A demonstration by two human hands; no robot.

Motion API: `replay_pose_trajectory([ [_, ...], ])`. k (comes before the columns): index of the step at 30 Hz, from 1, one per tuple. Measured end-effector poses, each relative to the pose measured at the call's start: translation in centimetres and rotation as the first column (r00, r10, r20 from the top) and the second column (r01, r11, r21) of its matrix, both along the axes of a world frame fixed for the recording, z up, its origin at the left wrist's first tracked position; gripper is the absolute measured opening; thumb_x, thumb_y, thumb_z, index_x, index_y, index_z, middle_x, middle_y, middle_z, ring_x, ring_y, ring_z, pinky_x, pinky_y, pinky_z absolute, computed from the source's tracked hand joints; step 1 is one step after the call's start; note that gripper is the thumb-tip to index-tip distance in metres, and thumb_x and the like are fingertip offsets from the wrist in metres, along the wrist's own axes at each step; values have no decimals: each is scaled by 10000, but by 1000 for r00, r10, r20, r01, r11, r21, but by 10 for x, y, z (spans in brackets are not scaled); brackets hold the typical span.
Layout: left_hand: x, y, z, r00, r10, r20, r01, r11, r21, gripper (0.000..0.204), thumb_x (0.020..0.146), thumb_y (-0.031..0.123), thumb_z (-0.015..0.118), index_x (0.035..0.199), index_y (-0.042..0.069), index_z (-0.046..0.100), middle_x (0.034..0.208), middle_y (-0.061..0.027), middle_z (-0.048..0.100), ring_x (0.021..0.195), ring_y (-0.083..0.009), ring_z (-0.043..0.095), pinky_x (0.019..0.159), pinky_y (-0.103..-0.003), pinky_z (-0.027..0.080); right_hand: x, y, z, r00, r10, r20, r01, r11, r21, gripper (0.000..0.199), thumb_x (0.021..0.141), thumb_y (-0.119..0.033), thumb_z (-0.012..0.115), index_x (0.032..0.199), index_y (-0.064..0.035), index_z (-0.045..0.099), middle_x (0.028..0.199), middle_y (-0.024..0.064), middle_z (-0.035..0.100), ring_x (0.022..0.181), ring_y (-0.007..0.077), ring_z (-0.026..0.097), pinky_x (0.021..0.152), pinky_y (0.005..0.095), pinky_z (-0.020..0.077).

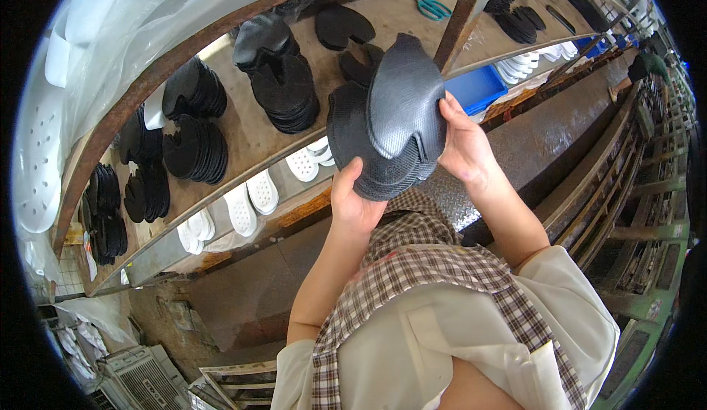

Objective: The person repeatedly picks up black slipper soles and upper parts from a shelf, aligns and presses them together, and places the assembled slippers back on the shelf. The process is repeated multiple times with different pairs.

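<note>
In front of my chest I hold a small stack of black moulded foam pieces (403, 101), curved and notched like shoe uppers. My left hand (356, 198) is closed on the stack's lower left edge, thumb on top. On the other side, my right hand (464, 141) grips the right edge, thumb against the top piece. That top piece is smooth and shiny; textured ones show beneath it. Behind my hands, the wooden shelf (317, 136) carries further stacks of black pieces (283, 93), with a single flat black piece (342, 26) farther back.
Teal-handled scissors (429, 7) lie at the shelf's back. White perforated clogs (241, 210) line a lower ledge, near a blue bin (475, 90). A rusty post (465, 20) rises beside the stack. Metal rails (648, 232) run at right; another person (642, 68) stands far right.
</note>
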State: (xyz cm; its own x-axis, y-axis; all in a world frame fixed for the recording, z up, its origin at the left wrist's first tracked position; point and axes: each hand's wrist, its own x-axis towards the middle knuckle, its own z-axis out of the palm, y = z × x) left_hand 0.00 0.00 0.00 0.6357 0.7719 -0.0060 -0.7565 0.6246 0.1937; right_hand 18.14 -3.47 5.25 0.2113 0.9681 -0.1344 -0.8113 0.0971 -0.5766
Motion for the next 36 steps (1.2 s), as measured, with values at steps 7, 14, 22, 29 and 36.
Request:
replay_pose_trajectory([
  [7, 7, 4, -8, 996, 47, -73, -45, 998, 31, 543, 878, 161, 534, 1378, 21, 375, 1389, -159, 459, 1261, -337, 465, 1076, -504, 362, 37, 33, 15, 996, -49, 74, 46, 998, 39, 324, 996, -173, 429, 1305, -77, 458, 1215, 74, 578, 1077, 205, 587, 862, 385, 521],
  [14, 3, -6, -15, 981, -68, -179, 44, 989, -139, 577, 830, 125, 535, 1371, 9, 373, 1360, -171, 470, 1242, -348, 479, 1053, -506, 382, 59, 159, 14, 741, -246, 625, 299, 954, 21, 265, 950, -86, 479, 1168, 54, 538, 1037, 125, 637, 938, 228, 630, 779, 350, 510],
  [22, 2, -6, -11, 975, -4, -221, -35, 985, -170, 598, 806, 86, 616, 1354, 23, 386, 1318, -171, 497, 1187, -345, 523, 994, -490, 451, 69, 305, -43, -431, 417, 801, 442, 871, -216, 503, 817, -343, 687, 1207, -45, 573, 1217, 240, 557, 1185, 358, 492, 996, 434, 406],
  [29, 9, 1, -5, 989, 14, -146, -38, 986, -164, 587, 821, 120, 620, 1351, 26, 385, 1304, -164, 512, 1187, -340, 524, 1012, -495, 430, 49, 272, -5, -494, -203, 845, 248, 899, 361, 340, 813, -277, 694, 1037, -29, 631, 1075, 169, 623, 1085, 290, 557, 916, 398, 450],
  [36, 21, 15, 2, 997, 23, -74, -29, 997, -70, 524, 861, 92, 534, 1355, 13, 376, 1321, -155, 491, 1213, -303, 506, 1022, -478, 419, 38, 65, 63, -310, -334, 890, -640, 765, 65, 414, 717, -295, 766, 1001, -15, 654, 1036, 103, 631, 1027, 277, 578, 903, 402, 451],
])
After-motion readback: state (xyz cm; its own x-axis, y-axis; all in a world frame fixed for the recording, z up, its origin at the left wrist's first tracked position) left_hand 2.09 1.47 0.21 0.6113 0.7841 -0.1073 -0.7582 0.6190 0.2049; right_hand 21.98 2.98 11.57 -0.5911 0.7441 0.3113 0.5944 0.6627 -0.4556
